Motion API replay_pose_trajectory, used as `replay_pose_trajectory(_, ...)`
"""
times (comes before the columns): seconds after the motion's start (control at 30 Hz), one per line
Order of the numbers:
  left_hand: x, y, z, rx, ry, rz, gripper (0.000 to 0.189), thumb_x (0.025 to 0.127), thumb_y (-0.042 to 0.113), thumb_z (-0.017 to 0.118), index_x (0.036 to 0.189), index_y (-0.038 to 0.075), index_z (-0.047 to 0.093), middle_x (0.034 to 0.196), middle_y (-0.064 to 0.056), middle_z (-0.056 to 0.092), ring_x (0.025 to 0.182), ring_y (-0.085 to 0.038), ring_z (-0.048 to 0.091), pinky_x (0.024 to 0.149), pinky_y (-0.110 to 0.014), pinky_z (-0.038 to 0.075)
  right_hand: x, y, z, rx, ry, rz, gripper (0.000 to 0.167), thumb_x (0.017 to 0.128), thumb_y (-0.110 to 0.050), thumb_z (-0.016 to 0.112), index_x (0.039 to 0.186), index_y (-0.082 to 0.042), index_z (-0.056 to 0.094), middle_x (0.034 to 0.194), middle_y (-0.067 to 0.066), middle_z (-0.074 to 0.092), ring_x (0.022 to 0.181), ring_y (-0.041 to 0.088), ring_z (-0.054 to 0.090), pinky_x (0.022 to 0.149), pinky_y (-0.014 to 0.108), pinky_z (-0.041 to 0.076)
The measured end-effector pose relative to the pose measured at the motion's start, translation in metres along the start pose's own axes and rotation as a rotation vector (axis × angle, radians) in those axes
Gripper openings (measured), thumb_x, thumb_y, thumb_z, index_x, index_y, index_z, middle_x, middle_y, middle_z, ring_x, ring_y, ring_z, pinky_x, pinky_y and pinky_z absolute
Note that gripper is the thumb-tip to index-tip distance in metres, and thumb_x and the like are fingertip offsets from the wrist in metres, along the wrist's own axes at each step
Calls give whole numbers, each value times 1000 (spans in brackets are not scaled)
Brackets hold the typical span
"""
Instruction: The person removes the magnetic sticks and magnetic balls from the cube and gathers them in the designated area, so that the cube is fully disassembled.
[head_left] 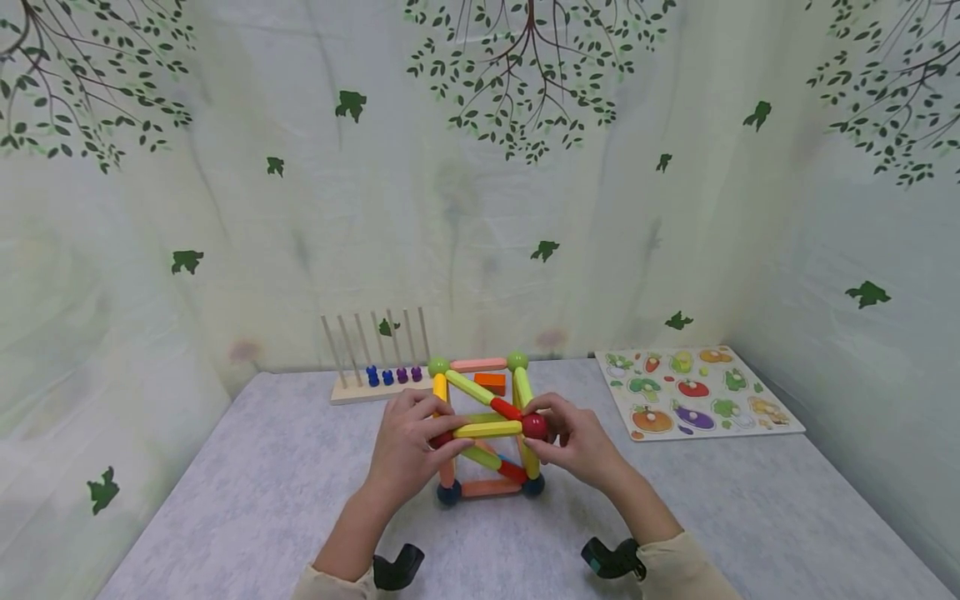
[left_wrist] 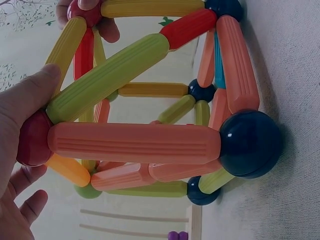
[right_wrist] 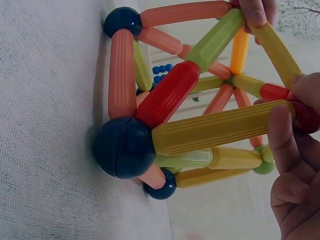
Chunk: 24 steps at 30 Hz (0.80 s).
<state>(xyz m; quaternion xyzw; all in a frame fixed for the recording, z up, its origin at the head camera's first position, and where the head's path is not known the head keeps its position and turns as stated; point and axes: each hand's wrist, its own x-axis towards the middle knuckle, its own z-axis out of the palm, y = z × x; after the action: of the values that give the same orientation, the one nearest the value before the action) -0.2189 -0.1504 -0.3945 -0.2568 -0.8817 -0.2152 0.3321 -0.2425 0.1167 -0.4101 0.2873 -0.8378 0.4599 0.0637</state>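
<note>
A cube-shaped frame of magnetic building rods and balls stands on the table, with dark blue balls (left_wrist: 251, 144) at its bottom corners and green balls (head_left: 517, 361) at its far top ones. My left hand (head_left: 408, 437) grips the near left top corner, a red ball (left_wrist: 34, 140). At the near right top corner, my right hand (head_left: 581, 442) pinches another red ball (head_left: 534, 426) between thumb and fingers. A yellow rod (head_left: 487, 429) spans the two red balls. A diagonal rod, part green and part red (right_wrist: 167, 92), crosses the near face down to the bottom right ball.
Behind the frame to the left is a wooden peg stand (head_left: 382, 392) with blue and purple beads. An orange block (head_left: 490, 383) lies behind the frame. A vegetable picture board (head_left: 705, 396) lies at the back right. Leaf-printed curtain (head_left: 450, 208) hangs around the table (head_left: 262, 500).
</note>
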Motion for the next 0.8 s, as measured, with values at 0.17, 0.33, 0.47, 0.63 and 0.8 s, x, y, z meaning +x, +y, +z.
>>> replay_pose_trajectory(0.17, 0, 0, 0, -9, -4, -12, 24, 73, 35, 89, 92, 23, 82, 86, 9, 64, 97, -14, 49, 83, -36, 40, 0, 1, 2, -5, 29, -3, 35, 89, -16, 76, 116, -21, 56, 92, 3, 71, 68, 10, 56, 60, 22, 48)
replay_pose_trajectory(0.33, -1, 0, 0, -15, -4, -13, 23, 73, 34, 89, 92, 23, 82, 87, 9, 63, 97, -14, 49, 83, -36, 41, 0, 6, 4, 29, 34, -1, 36, 89, -15, 75, 117, -20, 54, 94, 4, 70, 69, 11, 56, 60, 22, 47)
replay_pose_trajectory(0.47, -2, -2, 0, -24, 19, -21, 24, 71, 31, 91, 92, 23, 82, 86, 9, 64, 96, -15, 49, 83, -37, 41, -1, 12, 3, 122, 39, 18, 35, 91, -9, 71, 117, -18, 52, 100, 9, 74, 67, 12, 56, 59, 22, 47)
replay_pose_trajectory(0.63, -3, -4, -2, -37, 14, -45, 25, 71, 29, 91, 93, 23, 82, 86, 9, 64, 96, -14, 49, 83, -37, 41, -2, 15, 2, 187, 19, 25, 34, 92, -8, 70, 118, -16, 50, 105, 10, 76, 66, 14, 55, 58, 21, 46)
replay_pose_trajectory(0.8, -1, -4, -2, -41, -2, -56, 25, 73, 30, 89, 95, 23, 82, 86, 8, 63, 98, -15, 48, 85, -38, 42, -1, 11, 4, 150, 12, 37, 34, 93, -14, 71, 121, -18, 52, 105, 6, 75, 73, 15, 55, 62, 22, 46)
